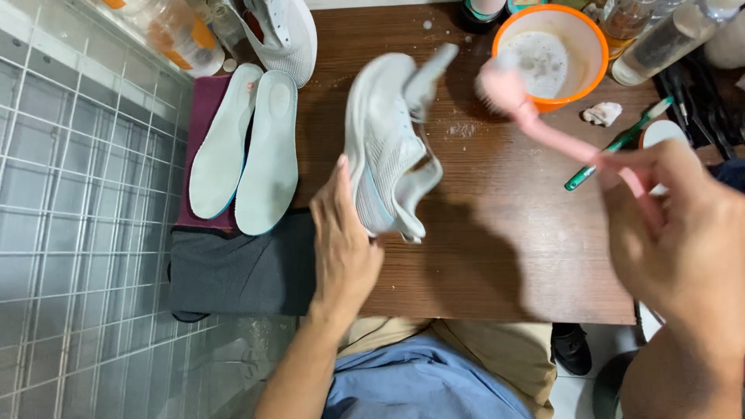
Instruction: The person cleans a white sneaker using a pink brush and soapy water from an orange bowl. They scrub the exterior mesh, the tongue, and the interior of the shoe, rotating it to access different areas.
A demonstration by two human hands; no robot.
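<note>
My left hand (341, 240) grips a pale grey sneaker (388, 140) by its heel end and holds it up over the brown wooden table (504, 256), tongue flapped outward. My right hand (675, 233) holds a pink brush (535, 116) by its handle. The blurred bristle head of the brush is near the rim of an orange bowl (594, 46) of whitish foamy liquid, to the right of the sneaker and apart from it.
Two pale insoles (244, 147) lie side by side on a maroon cloth (203, 109), with a dark grey cloth (240, 271) below. A second sneaker (283, 35) sits at the top. A green toothbrush (617, 143), a crumpled white wad (604, 113) and bottles (667, 35) are at right. White tiles (77, 233) lie left.
</note>
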